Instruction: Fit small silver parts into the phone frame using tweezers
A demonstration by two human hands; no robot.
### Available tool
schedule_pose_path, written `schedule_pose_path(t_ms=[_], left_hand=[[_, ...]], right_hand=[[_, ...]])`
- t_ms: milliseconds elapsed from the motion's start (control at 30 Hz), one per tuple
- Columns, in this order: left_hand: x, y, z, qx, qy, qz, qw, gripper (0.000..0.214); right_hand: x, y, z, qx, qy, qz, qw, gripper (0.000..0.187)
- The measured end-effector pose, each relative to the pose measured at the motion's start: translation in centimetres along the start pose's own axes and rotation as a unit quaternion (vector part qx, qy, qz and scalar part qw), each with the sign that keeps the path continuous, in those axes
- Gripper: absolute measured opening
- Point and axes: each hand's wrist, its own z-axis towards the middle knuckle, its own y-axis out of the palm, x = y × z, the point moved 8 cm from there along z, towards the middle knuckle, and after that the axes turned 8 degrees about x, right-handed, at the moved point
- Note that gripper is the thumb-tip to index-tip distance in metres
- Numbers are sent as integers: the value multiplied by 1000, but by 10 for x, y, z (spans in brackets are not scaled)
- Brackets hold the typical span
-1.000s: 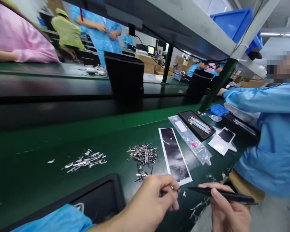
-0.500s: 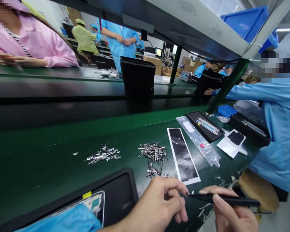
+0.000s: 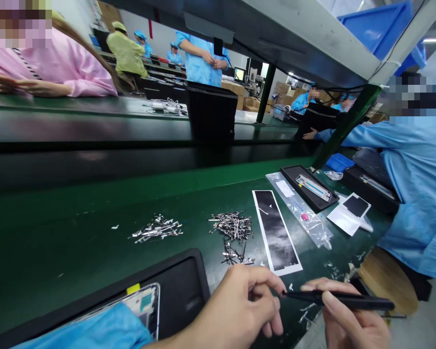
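Just by the bench edge [image 3: 306, 324], the right hand [image 3: 350, 324] grips tweezers [image 3: 363, 301]; the left hand [image 3: 247, 306] curls, hold unclear.

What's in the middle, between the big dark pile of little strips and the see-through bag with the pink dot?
A long black sheet with white edges lies between the pile and the bag; the head view shows it.

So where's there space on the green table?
Left of the left strip pile, beyond the big tray: bare but for scraps. A smaller gap separates that pile from the right pile. Crowded: right side, with plastic bag, small tray, white sheet.
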Motion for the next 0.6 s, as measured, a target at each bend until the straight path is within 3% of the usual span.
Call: schedule_pose_path(t_ms=[300, 600], left_hand=[[-7, 3, 1, -33, -34, -72, 996, 19], [0, 2, -3, -5, -36, -32, 999, 21]], right_hand=[[-4, -6, -1, -9, -30, -6, 999, 5], [-3, 0, -1, -24, -23, 1, 999, 4]])
